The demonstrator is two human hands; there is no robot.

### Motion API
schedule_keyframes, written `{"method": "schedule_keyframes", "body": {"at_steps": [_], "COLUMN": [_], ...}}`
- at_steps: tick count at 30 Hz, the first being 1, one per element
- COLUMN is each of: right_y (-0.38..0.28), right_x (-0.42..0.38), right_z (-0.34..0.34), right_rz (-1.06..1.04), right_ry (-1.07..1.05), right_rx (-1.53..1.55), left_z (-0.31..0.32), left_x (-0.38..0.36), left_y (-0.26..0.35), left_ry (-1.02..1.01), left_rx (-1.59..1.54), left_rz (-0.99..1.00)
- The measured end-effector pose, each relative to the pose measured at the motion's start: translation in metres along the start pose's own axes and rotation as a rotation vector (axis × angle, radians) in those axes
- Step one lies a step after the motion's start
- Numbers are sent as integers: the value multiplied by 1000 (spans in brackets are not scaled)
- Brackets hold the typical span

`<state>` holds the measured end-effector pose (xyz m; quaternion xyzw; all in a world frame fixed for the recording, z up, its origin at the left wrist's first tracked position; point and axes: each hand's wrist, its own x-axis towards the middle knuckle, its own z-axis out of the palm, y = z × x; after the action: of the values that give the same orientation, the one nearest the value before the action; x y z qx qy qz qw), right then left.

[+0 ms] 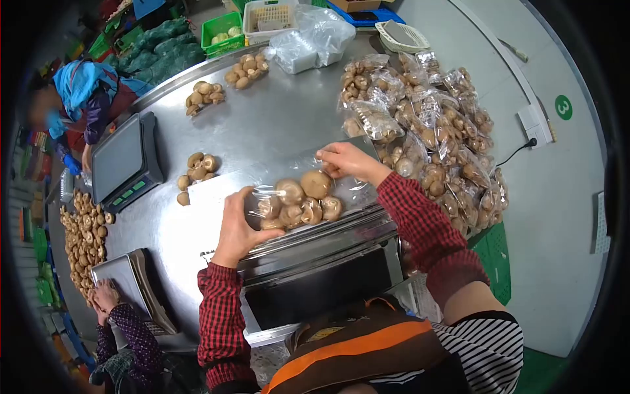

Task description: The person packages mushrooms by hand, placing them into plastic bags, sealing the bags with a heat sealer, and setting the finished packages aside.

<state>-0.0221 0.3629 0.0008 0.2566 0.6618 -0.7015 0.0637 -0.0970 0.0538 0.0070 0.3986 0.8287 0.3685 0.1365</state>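
Note:
A clear plastic bag of brown mushrooms (291, 205) lies in front of me on a flat metal surface, above a dark-fronted machine (315, 282). My left hand (235, 226) is spread round the bag's left end, with the thumb along the near side and a finger at the far corner. My right hand (348, 161) pinches the film at the bag's right end, its fingers bent together. Both sleeves are red-and-black check. Beyond my left hand, a few loose mushrooms (198, 168) sit on the steel table (275, 118).
Bagged mushrooms (433, 131) are heaped at the right by the wall. A black scale (121, 161) and another scale (134, 289) stand left, near a mushroom pile (83, 243). Two people work there. Clear bags (315, 39), a green crate (222, 33) and a white basket (401, 38) are at the back.

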Motion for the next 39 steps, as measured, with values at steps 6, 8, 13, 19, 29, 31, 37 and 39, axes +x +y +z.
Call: {"method": "schedule_keyframes", "body": {"at_steps": [6,8,13,19,29,31,37,39], "right_y": [-42,-31,17,57,76,94,170,199], "right_x": [-9,-9,-33,-60,-226,-248,-303,-324], "right_z": [-21,-36,-51,-2,27,41,79,74], "right_rz": [274,209,-300,-497,310,207,-86,-78], "right_ry": [-275,-349,-159,354,1,195,821,892], "right_rx": [-760,-878,-829,-467,381,118,-229,-299], "left_z": [-3,-3,-3,34,23,38,74,94], "left_x": [-3,-4,-11,-6,-121,-145,-177,-181], "left_y": [9,6,-6,-14,60,68,79,67], "left_ry": [-38,-67,-108,169,-182,-89,67,71], "left_rx": [-264,-351,-457,-411,-344,-244,-395,-142], "left_rz": [-223,-275,-331,-399,-566,-485,-444,-220]}}
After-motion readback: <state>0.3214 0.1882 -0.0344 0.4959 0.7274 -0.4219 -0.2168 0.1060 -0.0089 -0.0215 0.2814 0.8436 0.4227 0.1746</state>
